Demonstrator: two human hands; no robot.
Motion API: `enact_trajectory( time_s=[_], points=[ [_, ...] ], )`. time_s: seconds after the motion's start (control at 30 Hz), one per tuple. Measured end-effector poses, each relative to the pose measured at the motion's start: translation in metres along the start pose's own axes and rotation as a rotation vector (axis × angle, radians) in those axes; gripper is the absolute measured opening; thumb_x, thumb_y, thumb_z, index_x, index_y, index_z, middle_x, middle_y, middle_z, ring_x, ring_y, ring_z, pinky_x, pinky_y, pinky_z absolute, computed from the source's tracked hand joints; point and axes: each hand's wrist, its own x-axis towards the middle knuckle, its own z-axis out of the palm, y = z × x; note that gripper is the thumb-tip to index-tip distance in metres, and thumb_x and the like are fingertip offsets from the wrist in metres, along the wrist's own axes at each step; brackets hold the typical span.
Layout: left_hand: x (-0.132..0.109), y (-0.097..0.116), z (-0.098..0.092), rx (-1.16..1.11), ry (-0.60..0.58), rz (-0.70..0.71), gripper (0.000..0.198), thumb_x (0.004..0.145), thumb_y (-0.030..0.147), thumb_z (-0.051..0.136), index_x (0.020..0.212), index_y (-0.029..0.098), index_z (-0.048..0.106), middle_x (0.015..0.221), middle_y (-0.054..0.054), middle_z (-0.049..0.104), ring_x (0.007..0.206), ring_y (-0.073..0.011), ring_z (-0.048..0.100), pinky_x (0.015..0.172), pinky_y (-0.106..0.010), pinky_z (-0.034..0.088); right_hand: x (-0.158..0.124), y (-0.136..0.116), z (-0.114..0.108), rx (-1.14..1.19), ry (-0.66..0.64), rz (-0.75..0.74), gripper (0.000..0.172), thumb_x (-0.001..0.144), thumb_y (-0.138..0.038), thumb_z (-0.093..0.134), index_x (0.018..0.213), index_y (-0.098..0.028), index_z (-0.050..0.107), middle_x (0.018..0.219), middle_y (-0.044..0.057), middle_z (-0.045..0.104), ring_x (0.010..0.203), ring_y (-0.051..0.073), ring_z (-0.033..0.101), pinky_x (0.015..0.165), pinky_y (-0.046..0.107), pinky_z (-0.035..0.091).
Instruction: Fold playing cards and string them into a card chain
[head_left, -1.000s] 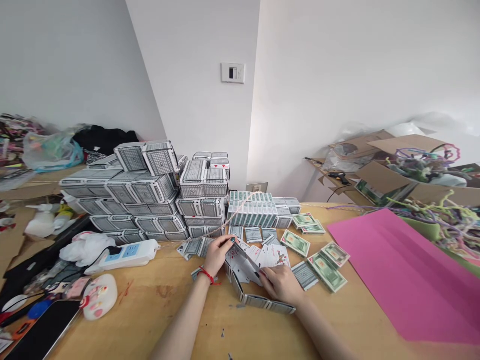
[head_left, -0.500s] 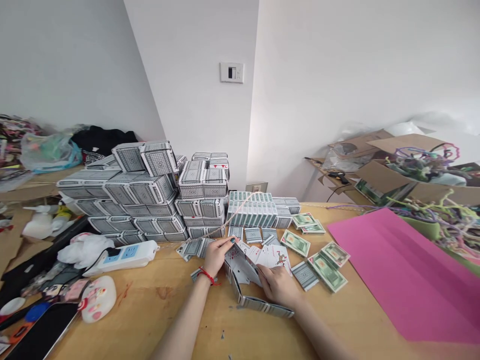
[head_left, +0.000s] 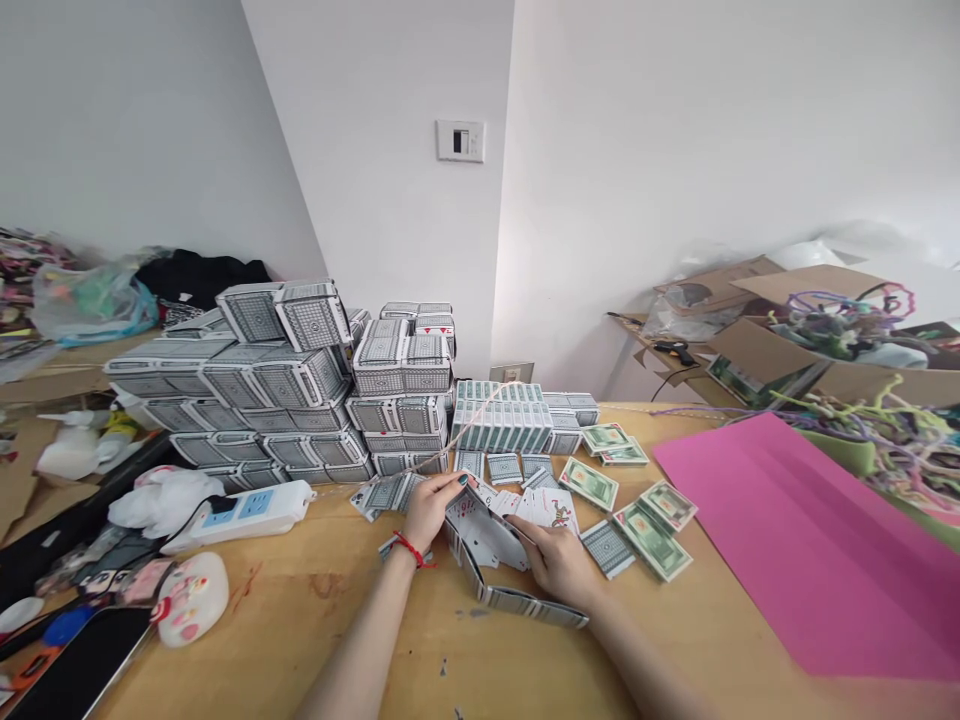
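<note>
A strip of folded playing cards bends round on the wooden table, its near end reaching below my right wrist. My left hand, with a red bracelet at the wrist, pinches the strip's far end. On its other side my right hand has its fingers closed on the strip's inner face. Loose cards, one with a joker, lie face up just beyond. Behind them rise stacked blocks of folded cards and a row of green-edged card packs.
Green card boxes and a pink sheet lie to the right, with cartons of yarn behind. To the left are a white power strip, a phone and a white squishy toy.
The view has shifted slightly. My right hand's fingers have moved a little on the strip; my left hand keeps its pinch at the far end.
</note>
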Motion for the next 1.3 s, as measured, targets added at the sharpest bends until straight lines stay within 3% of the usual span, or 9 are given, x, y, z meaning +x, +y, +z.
enact_trajectory(
  time_s=[0.47, 0.7, 0.93, 1.3],
  points=[
    [0.002, -0.004, 0.002, -0.037, 0.041, -0.035, 0.027, 0.068, 0.031, 0.058, 0.086, 0.015, 0.070, 0.081, -0.006, 0.072, 0.085, -0.0227, 0.063, 0.078, -0.032, 0.047, -0.002, -0.004, 0.012, -0.085, 0.004, -0.006, 0.033, 0.089, -0.020, 0.029, 0.111, -0.012, 0.052, 0.059, 0.005, 0.065, 0.050, 0.013, 0.059, 0.048, 0.020, 0.032],
    [0.001, -0.003, 0.003, -0.028, 0.022, -0.024, 0.025, 0.070, 0.030, 0.056, 0.087, 0.015, 0.070, 0.085, -0.006, 0.071, 0.086, -0.0219, 0.062, 0.080, -0.031, 0.046, 0.003, -0.012, 0.011, -0.167, -0.037, -0.046, 0.032, 0.090, -0.023, 0.028, 0.087, -0.015, 0.059, 0.052, 0.003, 0.061, 0.044, 0.010, 0.054, 0.046, 0.020, 0.026],
    [-0.001, -0.001, 0.002, -0.015, 0.002, -0.016, 0.026, 0.070, 0.029, 0.056, 0.088, 0.015, 0.070, 0.089, -0.007, 0.070, 0.084, -0.0213, 0.062, 0.079, -0.031, 0.046, 0.001, -0.011, 0.010, -0.141, -0.087, -0.003, 0.035, 0.090, -0.022, 0.027, 0.114, -0.013, 0.050, 0.058, 0.004, 0.065, 0.046, 0.012, 0.057, 0.046, 0.020, 0.029],
    [0.001, -0.006, 0.002, -0.021, 0.042, -0.023, 0.028, 0.069, 0.031, 0.057, 0.089, 0.016, 0.069, 0.093, -0.007, 0.069, 0.090, -0.0229, 0.061, 0.082, -0.032, 0.045, 0.004, -0.016, 0.016, -0.217, -0.055, 0.013, 0.035, 0.089, -0.021, 0.028, 0.115, -0.011, 0.050, 0.054, 0.005, 0.065, 0.043, 0.013, 0.057, 0.045, 0.021, 0.028]
  ],
)
